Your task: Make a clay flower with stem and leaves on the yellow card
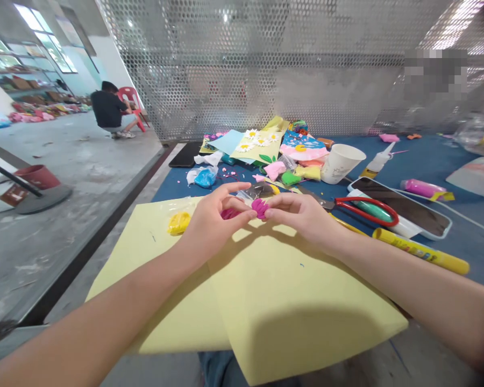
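Observation:
Between my two hands is a small magenta clay flower point(260, 208) with a petal-like, ridged surface. The thumb and fingertips of my left hand point(226, 212) pinch its left side. Thumb and forefinger of my right hand point(296, 214) press on its right side. More magenta clay point(229, 214) shows behind the left fingers, partly hidden. Under both hands lie large pale yellow paper sheets point(266, 285). Left of my left hand, a yellow clay lump point(179, 222) sits in a clear bag.
Red-handled scissors point(367, 207), a yellow tube point(421, 251) and a phone point(403, 204) lie at right. A paper cup point(342, 164) stands behind, near a glue bottle point(378, 161). Daisy-decorated paper point(262, 141) lies before the perforated metal panel point(242, 70). A person point(111, 110) crouches far left.

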